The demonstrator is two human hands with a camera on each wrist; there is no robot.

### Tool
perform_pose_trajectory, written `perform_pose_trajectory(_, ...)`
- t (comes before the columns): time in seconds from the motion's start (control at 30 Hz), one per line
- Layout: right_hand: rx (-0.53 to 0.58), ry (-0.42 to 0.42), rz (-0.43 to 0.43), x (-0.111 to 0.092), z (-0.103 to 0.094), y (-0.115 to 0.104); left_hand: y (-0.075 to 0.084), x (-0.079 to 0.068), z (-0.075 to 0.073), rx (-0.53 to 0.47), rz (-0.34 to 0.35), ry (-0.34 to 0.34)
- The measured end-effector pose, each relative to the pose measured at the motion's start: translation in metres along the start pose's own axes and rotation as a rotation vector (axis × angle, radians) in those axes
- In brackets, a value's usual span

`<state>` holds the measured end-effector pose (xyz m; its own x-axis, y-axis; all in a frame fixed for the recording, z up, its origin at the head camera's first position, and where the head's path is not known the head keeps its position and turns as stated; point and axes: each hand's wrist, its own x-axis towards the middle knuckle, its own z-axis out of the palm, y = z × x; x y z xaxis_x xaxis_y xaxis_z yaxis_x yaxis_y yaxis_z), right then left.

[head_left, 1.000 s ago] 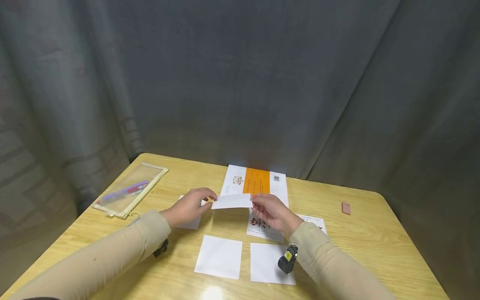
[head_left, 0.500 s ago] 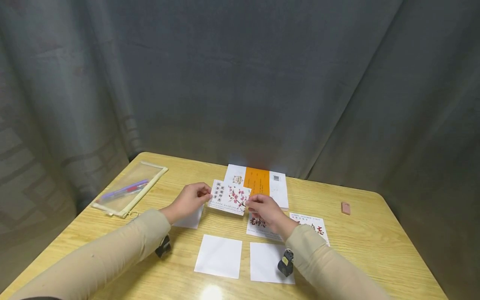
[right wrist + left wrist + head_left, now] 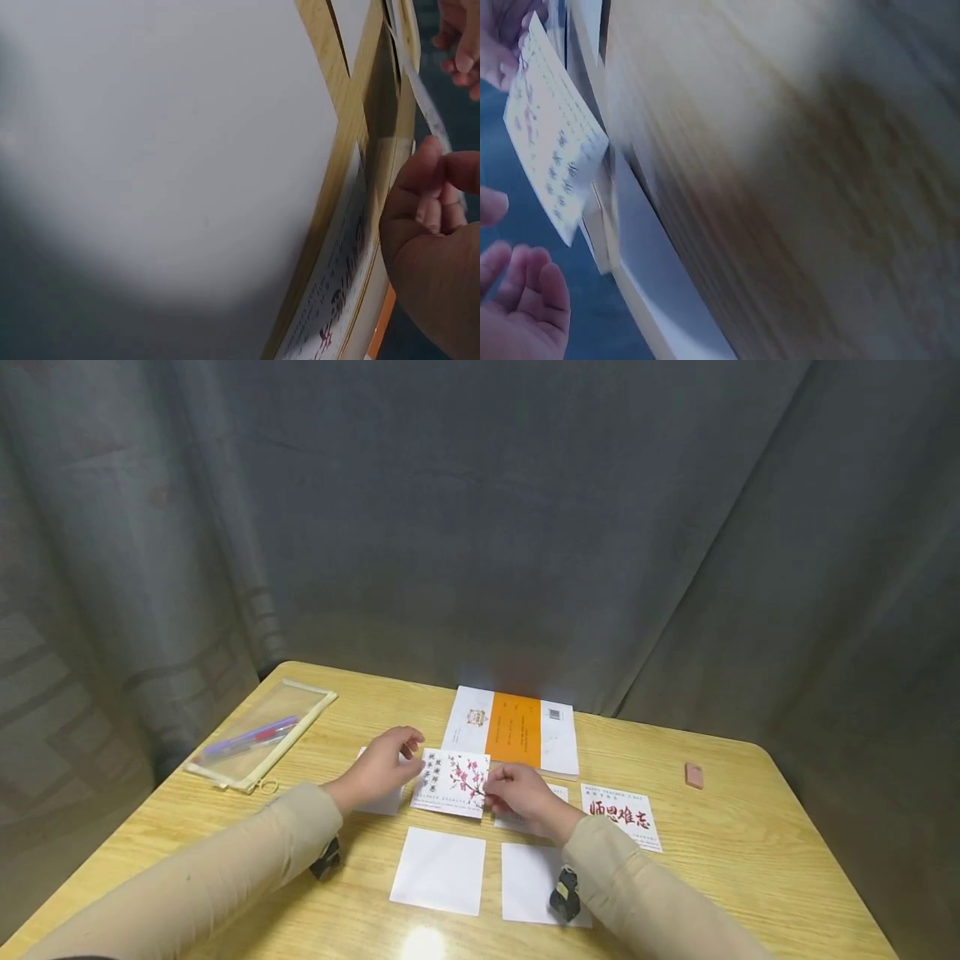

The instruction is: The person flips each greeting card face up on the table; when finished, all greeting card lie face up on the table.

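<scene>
A white card printed with pink blossoms and dark characters (image 3: 450, 781) is in front of me, above the tabletop. My right hand (image 3: 521, 793) pinches its right edge between thumb and fingers, as the right wrist view also shows with the card (image 3: 429, 109) nearly edge-on. On the other side, my left hand (image 3: 378, 770) is beside the card's left edge. The left wrist view shows a gap between those loosely bent fingers (image 3: 553, 289) and the card (image 3: 555, 142). A plain white card (image 3: 386, 802) lies partly hidden under the left hand.
Two blank white cards (image 3: 437, 870) (image 3: 531, 883) lie nearest me. A card with red characters (image 3: 622, 817) is at right, another (image 3: 558, 792) partly behind my right hand. Farther back are a booklet with an orange band (image 3: 513, 731), a pen pouch (image 3: 262, 735) and a pink eraser (image 3: 693, 775).
The card has turned from its blank side to its printed side, then come down towards the table. My left hand has let go of its left edge; the right hand still holds on.
</scene>
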<state>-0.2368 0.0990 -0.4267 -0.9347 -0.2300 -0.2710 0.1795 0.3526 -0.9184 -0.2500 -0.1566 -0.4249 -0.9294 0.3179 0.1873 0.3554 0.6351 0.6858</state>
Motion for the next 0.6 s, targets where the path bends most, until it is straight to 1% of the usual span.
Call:
perform_pose_trajectory(0.07,-0.008,-0.008,0.020,0.000,0.002,0.001,0.004,-0.003,0.003,0.099,0.061,-0.069)
perform_pose_trajectory(0.17,-0.004,-0.008,0.043,-0.001,0.003,0.001,0.011,-0.007,0.008,0.225,0.163,-0.218)
perform_pose_trajectory(0.23,0.003,-0.008,0.052,0.000,0.003,0.001,0.013,-0.011,0.013,0.297,0.212,-0.308)
perform_pose_trajectory(0.3,0.008,0.000,0.059,0.000,0.003,0.001,0.013,-0.013,0.016,0.350,0.241,-0.365)
perform_pose_trajectory(0.4,0.009,0.022,0.071,0.001,0.001,-0.002,0.013,-0.015,0.018,0.401,0.246,-0.397)
perform_pose_trajectory(0.5,-0.005,0.036,0.074,0.001,-0.003,-0.004,0.013,-0.014,0.019,0.416,0.242,-0.403)
perform_pose_trajectory(0.6,-0.018,0.025,0.076,0.002,-0.005,-0.006,0.013,-0.012,0.020,0.418,0.239,-0.412)
